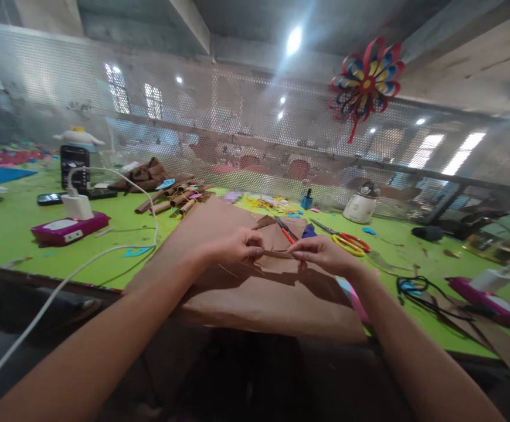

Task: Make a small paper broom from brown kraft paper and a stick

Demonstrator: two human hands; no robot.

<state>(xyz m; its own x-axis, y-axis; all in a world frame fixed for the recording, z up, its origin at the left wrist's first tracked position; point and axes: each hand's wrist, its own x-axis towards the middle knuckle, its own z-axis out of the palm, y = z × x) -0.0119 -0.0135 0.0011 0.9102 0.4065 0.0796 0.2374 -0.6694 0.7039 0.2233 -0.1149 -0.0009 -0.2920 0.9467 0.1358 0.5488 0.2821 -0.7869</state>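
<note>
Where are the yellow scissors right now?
The yellow scissors lie on the green table, just beyond the right hand, beside the big brown paper sheet.

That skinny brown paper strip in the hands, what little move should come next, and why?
Probably a gentle roll of the thin brown paper strip between the fingertips. The left hand and the right hand each pinch one end, holding it just above the large brown paper sheet, and a pile of rolled brown paper tubes lies on the green table behind.
</note>
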